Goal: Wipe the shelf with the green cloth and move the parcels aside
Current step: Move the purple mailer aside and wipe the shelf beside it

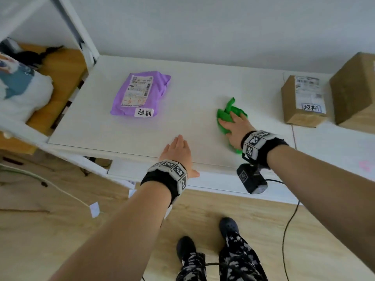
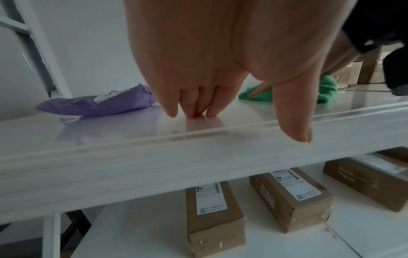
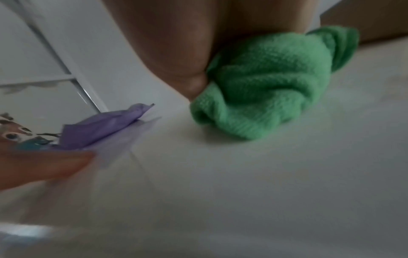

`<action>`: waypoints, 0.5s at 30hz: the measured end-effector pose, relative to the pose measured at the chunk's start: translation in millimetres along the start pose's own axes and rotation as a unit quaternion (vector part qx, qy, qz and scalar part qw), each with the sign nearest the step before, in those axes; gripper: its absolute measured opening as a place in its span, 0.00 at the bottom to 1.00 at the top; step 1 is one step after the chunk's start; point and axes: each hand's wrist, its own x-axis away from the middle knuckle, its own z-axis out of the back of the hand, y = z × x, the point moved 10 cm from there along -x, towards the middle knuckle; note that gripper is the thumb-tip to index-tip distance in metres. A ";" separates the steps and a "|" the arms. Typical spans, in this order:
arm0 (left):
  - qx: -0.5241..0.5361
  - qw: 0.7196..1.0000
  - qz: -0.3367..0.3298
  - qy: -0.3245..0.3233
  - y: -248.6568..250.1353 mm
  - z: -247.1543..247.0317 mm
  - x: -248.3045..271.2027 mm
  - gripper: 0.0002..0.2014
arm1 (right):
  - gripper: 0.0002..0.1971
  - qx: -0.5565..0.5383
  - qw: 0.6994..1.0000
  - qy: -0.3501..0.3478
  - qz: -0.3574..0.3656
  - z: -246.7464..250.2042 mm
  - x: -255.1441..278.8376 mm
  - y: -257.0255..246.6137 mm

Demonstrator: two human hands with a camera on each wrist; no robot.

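Observation:
The white shelf [image 1: 182, 122] holds a purple mailer parcel [image 1: 140, 92] with a label, lying flat at the back left. My right hand [image 1: 233, 124] presses spread fingers down on the bunched green cloth [image 1: 225, 116] to the right of the middle. In the right wrist view the cloth [image 3: 264, 83] is crumpled under my fingers [image 3: 176, 52], and the purple parcel [image 3: 99, 125] lies off to the left. My left hand [image 1: 180, 151] rests flat and empty on the shelf's front part, its thumb over the edge. A small cardboard parcel [image 1: 302, 100] and a larger one [image 1: 355, 90] stand at the right.
Several cardboard boxes [image 2: 214, 209] lie on the lower shelf. A white frame post [image 1: 77, 27] and a wooden bunk with a soft toy [image 1: 20, 88] are on the left. A black cable [image 1: 288, 230] hangs over the wood floor by my feet.

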 end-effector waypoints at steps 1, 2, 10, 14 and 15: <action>-0.013 1.000 -0.003 -0.004 0.4 -2.3 0.2 0.55 | 0.30 -0.002 1.000 -0.003 0.009 -9.7 6.3 -15.6; -0.027 1.000 0.001 -0.004 -2.6 -2.3 -0.1 0.55 | 0.31 0.001 0.999 0.000 0.039 -17.4 13.3 -37.6; -0.076 0.997 0.017 -0.024 2.3 0.6 1.0 0.55 | 0.26 -0.014 0.999 0.017 0.046 -25.4 95.6 -17.8; -0.067 0.997 0.013 -0.023 8.1 8.9 3.4 0.50 | 0.29 -0.051 0.991 0.006 -0.120 -16.2 96.2 63.0; -0.062 0.998 0.010 -0.018 11.6 11.3 3.7 0.48 | 0.31 -0.062 0.987 0.009 -0.147 -17.6 94.0 69.1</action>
